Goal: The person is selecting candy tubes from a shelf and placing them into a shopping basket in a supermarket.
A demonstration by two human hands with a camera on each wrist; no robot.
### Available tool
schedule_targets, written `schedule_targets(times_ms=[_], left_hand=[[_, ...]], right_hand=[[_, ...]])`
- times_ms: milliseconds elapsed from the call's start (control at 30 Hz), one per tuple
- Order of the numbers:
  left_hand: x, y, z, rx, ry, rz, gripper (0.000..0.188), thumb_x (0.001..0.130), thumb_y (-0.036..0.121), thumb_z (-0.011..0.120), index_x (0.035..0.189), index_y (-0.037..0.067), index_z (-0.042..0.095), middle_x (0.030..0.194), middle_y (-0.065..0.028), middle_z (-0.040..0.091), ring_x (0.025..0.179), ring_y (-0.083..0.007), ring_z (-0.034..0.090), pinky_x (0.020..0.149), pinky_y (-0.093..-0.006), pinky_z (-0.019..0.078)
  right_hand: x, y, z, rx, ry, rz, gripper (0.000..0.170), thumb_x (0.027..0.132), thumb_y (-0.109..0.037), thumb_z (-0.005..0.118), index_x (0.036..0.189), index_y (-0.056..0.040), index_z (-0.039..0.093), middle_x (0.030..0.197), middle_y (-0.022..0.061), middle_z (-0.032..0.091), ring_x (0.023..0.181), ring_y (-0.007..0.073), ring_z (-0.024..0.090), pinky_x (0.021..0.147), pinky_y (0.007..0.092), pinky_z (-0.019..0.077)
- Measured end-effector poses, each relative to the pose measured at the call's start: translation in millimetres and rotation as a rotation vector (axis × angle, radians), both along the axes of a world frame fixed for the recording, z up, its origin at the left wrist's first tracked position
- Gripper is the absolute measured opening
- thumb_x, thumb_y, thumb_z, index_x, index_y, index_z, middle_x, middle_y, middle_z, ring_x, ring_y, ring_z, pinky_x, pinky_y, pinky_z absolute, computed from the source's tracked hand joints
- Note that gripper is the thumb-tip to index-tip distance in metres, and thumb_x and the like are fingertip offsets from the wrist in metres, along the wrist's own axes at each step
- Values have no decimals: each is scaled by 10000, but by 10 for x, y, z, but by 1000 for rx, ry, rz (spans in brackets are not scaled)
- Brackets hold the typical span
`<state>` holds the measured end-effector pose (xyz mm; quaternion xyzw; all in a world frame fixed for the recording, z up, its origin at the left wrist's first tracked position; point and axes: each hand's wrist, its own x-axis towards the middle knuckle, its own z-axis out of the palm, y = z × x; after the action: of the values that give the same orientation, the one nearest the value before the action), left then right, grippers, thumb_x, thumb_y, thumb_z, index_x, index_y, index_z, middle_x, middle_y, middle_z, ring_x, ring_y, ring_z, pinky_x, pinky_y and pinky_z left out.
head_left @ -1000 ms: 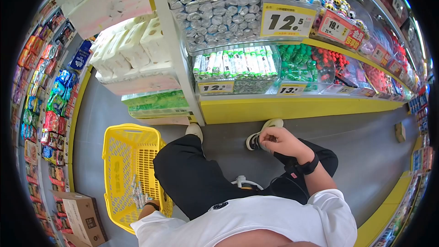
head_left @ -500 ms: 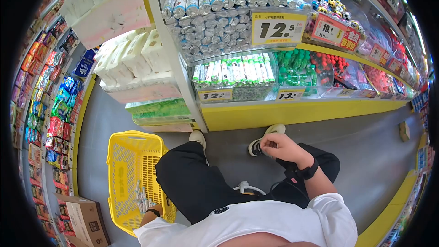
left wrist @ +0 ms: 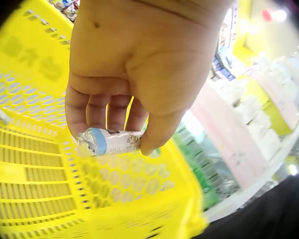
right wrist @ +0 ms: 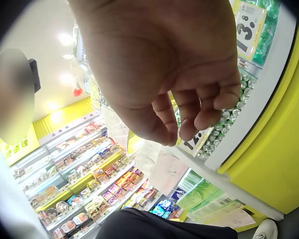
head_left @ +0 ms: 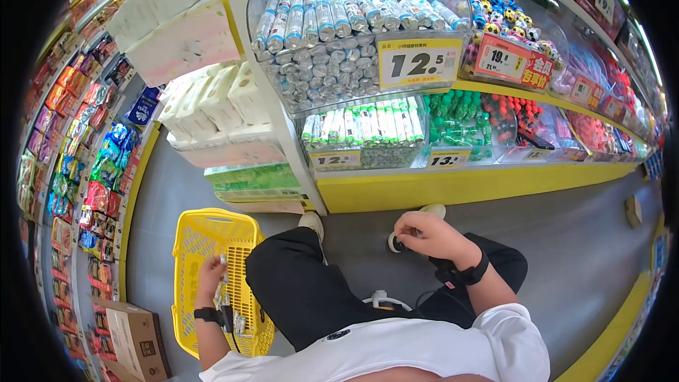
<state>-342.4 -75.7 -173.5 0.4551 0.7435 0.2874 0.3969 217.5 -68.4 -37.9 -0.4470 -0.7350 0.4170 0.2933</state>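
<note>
The left hand (head_left: 210,277) is over the yellow basket (head_left: 185,290) in the head view. In the left wrist view that hand (left wrist: 134,74) pinches a small wrapped roll (left wrist: 112,142), silvery with a light blue band, between thumb and fingertips. More wrapped rolls (head_left: 240,324) lie at the bottom of the basket. The right hand (head_left: 430,235) hangs above the right knee with loosely curled fingers, nothing held; the right wrist view shows this hand (right wrist: 174,74) with bent fingers and no object in them.
Ahead stands a shelf with a clear bin of blue-banded rolls (head_left: 332,18) and a lower bin of green-banded rolls (head_left: 364,124). Tissue packs (head_left: 212,102) are stacked left of it. Snack shelves (head_left: 106,170) line the far left, with a cardboard box (head_left: 134,339) on the floor.
The left hand has risen from the basket's near end and moved forward over it, now with a roll in its fingers. The right hand has stayed nearly in place.
</note>
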Motion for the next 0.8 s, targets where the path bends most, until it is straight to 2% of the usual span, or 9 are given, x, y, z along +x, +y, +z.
schedule_targets(times_ms=[100,200,300,400,500,600,700,800], left_hand=[[458,292,707,162,-126,70,167,874,149,602,987,28,628,788,3,577,706,-84,557,608,-245,469],[930,455,1340,267,-327,-1,194,894,141,586,1048,26,614,863,-9,592,755,-90,565,659,-243,475],[1432,518,1770,325,-554,-99,221,902,121,572,1097,20,599,900,-9,601,784,-90,572,702,-246,478],[1823,581,1959,292,-735,-302,252,899,137,578,1106,-7,577,949,-30,608,799,-124,594,738,-268,491],[2324,541,2134,262,-838,-385,262,902,136,574,1119,-11,570,969,-49,609,811,-125,594,756,-277,491],[2662,566,2171,176,-972,-540,263,917,154,568,1142,19,584,966,-18,610,842,-92,581,734,-257,481],[2921,613,2133,116,-1048,-536,283,923,165,557,1161,12,570,970,-24,613,845,-93,584,742,-260,481],[3044,636,2036,69,-1145,-566,249,932,171,536,1129,22,568,973,-27,616,859,-100,598,749,-261,489]], right_hand=[[-39,40,114,38,-39,43,63,825,-31,593,888,-32,589,768,52,557,702,154,542,629,282,442],[-135,92,228,162,-3,63,57,811,-49,597,862,-40,576,773,72,538,684,210,534,610,308,439],[-220,159,422,322,-44,103,78,809,-66,604,878,-44,575,809,74,547,748,239,554,658,342,451],[-346,223,578,518,-80,123,148,795,-94,637,924,-57,575,872,94,558,829,278,565,716,381,457],[-476,231,809,592,-40,137,284,767,-139,692,1009,-76,559,1046,134,552,985,320,551,818,405,453],[-568,282,933,727,-5,124,407,727,-175,740,1069,-87,537,1217,170,486,1110,365,497,912,428,424],[-592,305,995,725,-25,120,476,698,-211,770,1089,-92,527,1289,177,442,1172,386,453,963,454,392],[-581,339,980,759,-64,101,484,685,-220,779,1083,-92,537,1274,182,453,1160,387,462,957,459,396]])
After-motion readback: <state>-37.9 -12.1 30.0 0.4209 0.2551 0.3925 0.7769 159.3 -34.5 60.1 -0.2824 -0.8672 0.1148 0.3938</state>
